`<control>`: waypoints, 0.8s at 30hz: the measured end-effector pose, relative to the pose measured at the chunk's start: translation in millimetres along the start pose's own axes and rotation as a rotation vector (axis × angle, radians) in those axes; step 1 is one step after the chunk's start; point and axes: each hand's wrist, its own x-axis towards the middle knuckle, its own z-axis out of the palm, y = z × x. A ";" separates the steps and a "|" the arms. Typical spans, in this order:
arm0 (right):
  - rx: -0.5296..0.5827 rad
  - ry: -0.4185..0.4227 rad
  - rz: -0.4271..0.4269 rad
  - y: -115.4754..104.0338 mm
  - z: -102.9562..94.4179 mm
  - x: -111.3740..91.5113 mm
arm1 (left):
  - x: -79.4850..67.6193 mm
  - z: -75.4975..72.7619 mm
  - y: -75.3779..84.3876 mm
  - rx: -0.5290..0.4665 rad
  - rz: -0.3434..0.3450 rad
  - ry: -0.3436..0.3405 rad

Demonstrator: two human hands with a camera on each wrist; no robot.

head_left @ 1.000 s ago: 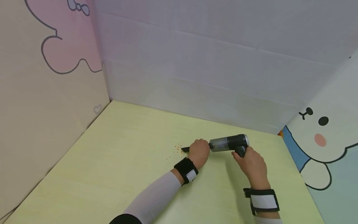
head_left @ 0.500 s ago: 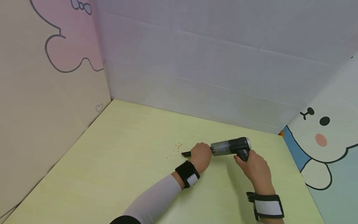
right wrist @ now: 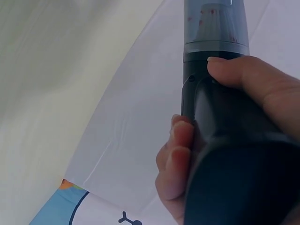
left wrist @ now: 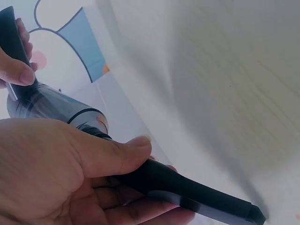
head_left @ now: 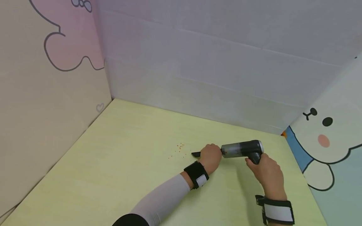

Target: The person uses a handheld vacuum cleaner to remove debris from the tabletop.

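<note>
A black handheld vacuum cleaner [head_left: 244, 148] with a clear dust cup [head_left: 231, 150] spans my two hands over the table. My right hand [head_left: 270, 174] grips its angled handle; in the right wrist view the thumb lies on the black body just behind the cup. Farther forward, my left hand [head_left: 211, 158] holds the slim black nozzle [left wrist: 183, 187], thumb on top and fingers beneath. The slanted nozzle tip points left, low over the tabletop. Small orange-red bits [head_left: 181, 145] lie scattered to the left of the tip. Reddish specks [right wrist: 212, 11] show inside the dust cup.
The pale yellow table [head_left: 127, 175] meets a plain whitish wall [head_left: 181, 78] at the back. Panels with cartoon drawings stand along its sides, a pink-and-beige one [head_left: 56, 94] at left and a bear-like face [head_left: 339, 125] at right.
Both hands and the vacuum cleaner first came slightly nearer to me, then shifted to the right. The nozzle tip now stands farther from the main group of orange-red bits.
</note>
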 end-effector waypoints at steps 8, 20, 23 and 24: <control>0.006 0.033 0.024 -8.6 -0.4 5.3 | 9.4 13.3 -8.2 0.062 0.046 0.188; 0.037 0.051 -0.010 -41.9 19.9 23.0 | 15.4 21.9 -42.5 0.022 -0.030 0.173; 0.042 0.055 -0.009 -45.6 23.3 25.1 | 16.2 22.4 -47.2 -0.002 -0.025 0.138; 0.043 0.056 -0.011 -46.3 24.2 25.6 | 16.3 22.5 -48.3 -0.011 -0.024 0.128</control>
